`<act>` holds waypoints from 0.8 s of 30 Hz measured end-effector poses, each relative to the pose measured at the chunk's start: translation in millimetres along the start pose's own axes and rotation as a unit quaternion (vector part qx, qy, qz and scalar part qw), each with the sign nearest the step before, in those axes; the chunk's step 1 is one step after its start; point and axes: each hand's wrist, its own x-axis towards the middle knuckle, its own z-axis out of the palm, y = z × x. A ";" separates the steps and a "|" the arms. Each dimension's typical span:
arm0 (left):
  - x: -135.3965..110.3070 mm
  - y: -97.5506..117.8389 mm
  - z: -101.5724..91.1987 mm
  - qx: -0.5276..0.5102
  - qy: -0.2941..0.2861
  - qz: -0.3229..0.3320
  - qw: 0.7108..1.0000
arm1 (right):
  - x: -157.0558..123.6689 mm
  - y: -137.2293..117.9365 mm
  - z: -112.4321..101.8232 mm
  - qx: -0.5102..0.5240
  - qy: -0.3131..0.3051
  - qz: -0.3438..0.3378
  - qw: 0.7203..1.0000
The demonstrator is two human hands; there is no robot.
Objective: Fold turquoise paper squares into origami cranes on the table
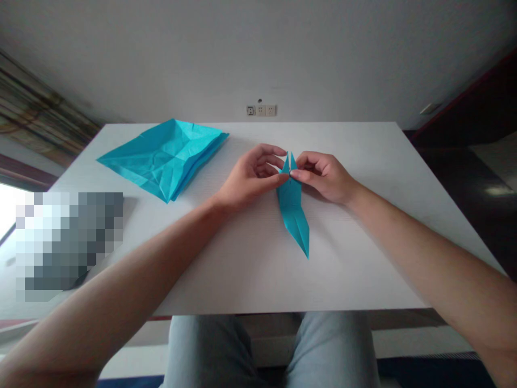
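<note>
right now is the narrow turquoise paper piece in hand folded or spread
Folded: the narrow turquoise paper piece is creased and splits into two points.

The trousers (202,353) are pale grey-blue, seemingly denim; the left forearm (149,277) and right forearm (424,261) are bare and tapering. The fingers (270,149) are slim, bare too.

Two folded papers (293,199) (169,156), one table (242,264)

Blurred object (76,237), left: cannot be identified. My thumbs (271,184) cover part of the small folded paper (291,198). Curtain (44,108) cut off by left edge.
</note>
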 end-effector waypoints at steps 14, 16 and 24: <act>-2.1 3.5 7.0 0.025 -0.018 0.010 0.999 | 0.0 0.0 -2.0 0.063 0.007 -0.026 0.998; -2.5 3.0 6.9 0.034 -0.020 0.000 0.999 | -0.7 -1.4 -1.5 0.071 -0.003 -0.022 0.997; -1.2 4.1 4.7 0.066 -0.012 -0.027 0.997 | -2.1 -1.8 0.2 0.116 0.007 0.007 0.993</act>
